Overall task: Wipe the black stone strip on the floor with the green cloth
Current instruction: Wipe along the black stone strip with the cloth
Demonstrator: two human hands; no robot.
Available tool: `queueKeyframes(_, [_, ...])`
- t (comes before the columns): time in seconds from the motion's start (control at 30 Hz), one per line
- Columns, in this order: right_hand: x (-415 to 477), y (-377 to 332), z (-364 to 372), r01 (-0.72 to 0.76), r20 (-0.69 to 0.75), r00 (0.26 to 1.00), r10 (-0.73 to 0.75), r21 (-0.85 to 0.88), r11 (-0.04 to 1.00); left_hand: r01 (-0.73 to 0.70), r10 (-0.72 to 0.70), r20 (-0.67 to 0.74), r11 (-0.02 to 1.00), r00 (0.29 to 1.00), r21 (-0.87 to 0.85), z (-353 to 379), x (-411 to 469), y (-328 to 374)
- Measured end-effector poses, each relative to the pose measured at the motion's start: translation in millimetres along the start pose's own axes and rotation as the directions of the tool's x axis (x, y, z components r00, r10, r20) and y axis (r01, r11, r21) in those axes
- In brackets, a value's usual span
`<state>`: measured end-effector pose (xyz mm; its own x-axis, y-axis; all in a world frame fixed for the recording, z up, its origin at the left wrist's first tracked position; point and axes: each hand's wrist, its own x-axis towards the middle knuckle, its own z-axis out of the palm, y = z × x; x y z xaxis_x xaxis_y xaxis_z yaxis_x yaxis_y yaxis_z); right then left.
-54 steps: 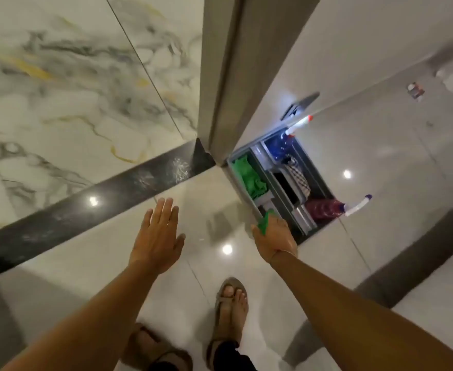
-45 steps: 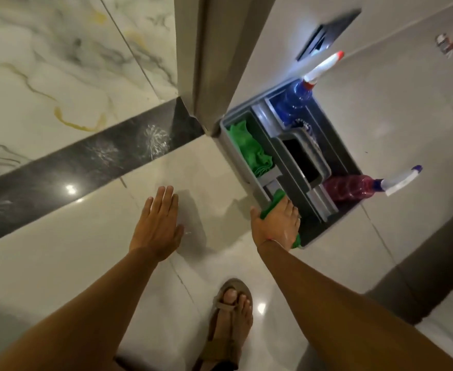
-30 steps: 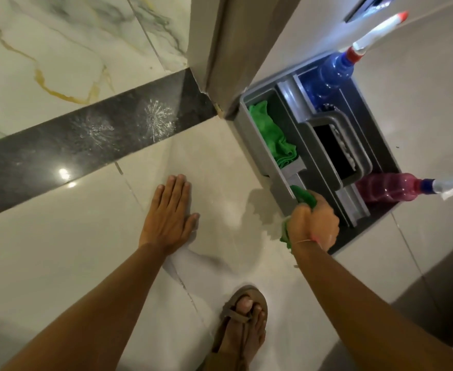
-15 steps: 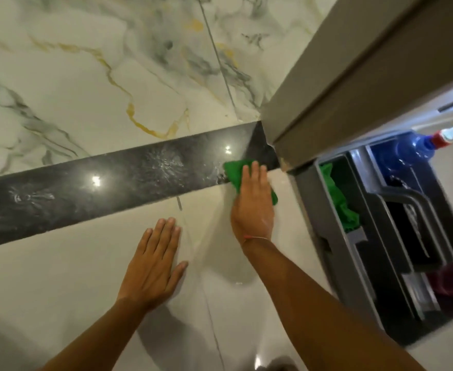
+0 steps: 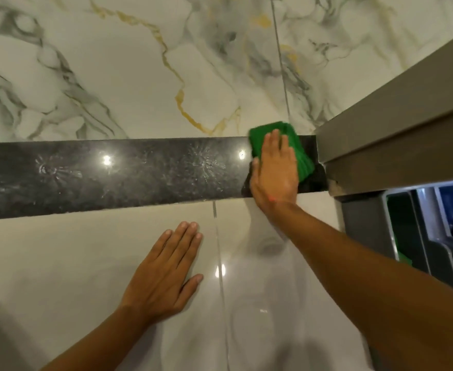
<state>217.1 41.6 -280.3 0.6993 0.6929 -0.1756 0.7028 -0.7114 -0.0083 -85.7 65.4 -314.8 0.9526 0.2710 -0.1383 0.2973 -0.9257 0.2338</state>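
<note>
I have my right hand (image 5: 274,172) flat on the cloth (image 5: 300,153), palm down, fingers straight and together. This is a pressing hold, not a pinch; nothing is closed around the cloth. The cloth lies folded under the fingers and palm, showing green past the fingertips and along the right side of the hand. It sits on the right end of the strip (image 5: 139,172), hard by the grey door frame (image 5: 396,135), its far edge lapping onto the marble (image 5: 129,76). I judge that position deliberate: starting at the frame allows one pass leftward along the whole strip.

My left hand (image 5: 166,274) is spread flat on the pale tile (image 5: 59,277), near side of the strip, holding nothing. I judge it a brace, carrying my weight while I lean forward.

Splash marks and dull streaks show on the strip left of the cloth. That length reads as not yet wiped. A grey caddy (image 5: 367,231) stands at far right, behind the frame.
</note>
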Motion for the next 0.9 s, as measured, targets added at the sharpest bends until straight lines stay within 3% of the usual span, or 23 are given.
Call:
queueKeyframes(0.1, [-72.1,47.0,-1.9,0.395,0.171,0.903,-0.395,0.036,0.918,-0.001,0.001,-0.007,1.0,1.0,-0.002,-6.4,2.0,0.9])
queueKeyframes(0.17, [-70.1,92.9,-14.9,0.454,0.262,0.859,-0.44,0.008,0.891,0.028,-0.027,0.019,0.999,0.999,-0.017,-12.0,-2.0,1.8])
queueKeyframes(0.23, [-34.2,102.2,-20.3,0.349,0.239,0.914,-0.328,-0.05,0.936,0.077,-0.076,0.024,0.996,0.997,-0.038,-12.3,-7.2,-1.4])
queueKeyframes(0.33, [18.4,41.9,-11.7,-0.031,0.023,0.999,0.031,-0.024,0.999,0.125,-0.125,0.001,0.992,0.992,-0.035,-5.4,-17.1,-6.7])
queueKeyframes(0.4, [14.6,-0.8,-2.1,-0.07,-0.039,0.997,0.068,-0.067,0.995,0.147,-0.149,-0.027,0.988,0.989,-0.041,-2.8,-20.6,-9.2])
queueKeyframes(0.47, [-23.1,-4.9,3.1,0.245,0.043,0.969,-0.242,-0.063,0.968,0.177,-0.178,-0.034,0.983,0.983,-0.041,-4.7,-23.2,-10.4])
queueKeyframes(0.5, [-43.7,8.3,2.8,0.411,0.086,0.909,-0.408,-0.016,0.912,0.197,-0.198,-0.024,0.979,0.98,-0.051,-8.0,-25.5,-10.8])
queueKeyframes(0.53, [-55.0,28.6,-2.6,0.513,0.131,0.851,-0.509,0.002,0.858,0.21,-0.211,-0.012,0.976,0.977,-0.058,-11.4,-27.4,-10.6])
queueKeyframes(0.57, [-52.1,48.3,-7.7,0.534,0.148,0.837,-0.526,-0.016,0.845,0.22,-0.22,-0.004,0.974,0.975,-0.058,-13.5,-28.3,-9.8])
queueKeyframes(0.6, [-40.3,59.5,-10.7,0.455,0.147,0.882,-0.448,-0.019,0.89,0.232,-0.232,0.002,0.971,0.973,-0.057,-15.0,-29.7,-10.3])
queueKeyframes(0.67, [-5.1,45.0,-14.0,0.053,0.058,0.997,-0.055,0.028,0.998,0.272,-0.272,0.005,0.96,0.962,-0.067,-14.2,-33.6,-13.9])
queueKeyframes(0.7, [8.9,18.1,-11.9,-0.128,0.025,0.992,0.126,0.056,0.99,0.295,-0.296,0.0,0.953,0.955,-0.073,-13.0,-35.4,-16.7])
queueKeyframes(0.73, [13.9,-14.6,-10.2,-0.188,0.013,0.982,0.188,0.072,0.979,0.317,-0.318,-0.007,0.945,0.948,-0.074,-11.8,-36.4,-19.0])
queueKeyframes(0.77, [8.1,-43.2,-6.3,-0.121,-0.002,0.993,0.122,0.098,0.988,0.336,-0.337,-0.011,0.939,0.941,-0.075,-10.1,-37.4,-20.7])
queueKeyframes(0.8, [-8.5,-62.4,2.7,0.05,-0.008,0.999,-0.05,0.105,0.993,0.351,-0.353,-0.017,0.933,0.936,-0.076,-8.9,-38.8,-21.7])
queueKeyframes(0.87, [-55.2,-61.1,13.3,0.419,0.055,0.905,-0.422,0.055,0.906,0.381,-0.384,-0.029,0.92,0.923,-0.092,-10.0,-40.7,-23.3])
queueKeyframes(0.9, [-70.4,-44.9,11.1,0.476,0.093,0.873,-0.478,0.045,0.878,0.399,-0.404,-0.032,0.911,0.914,-0.103,-11.5,-40.8,-24.1])
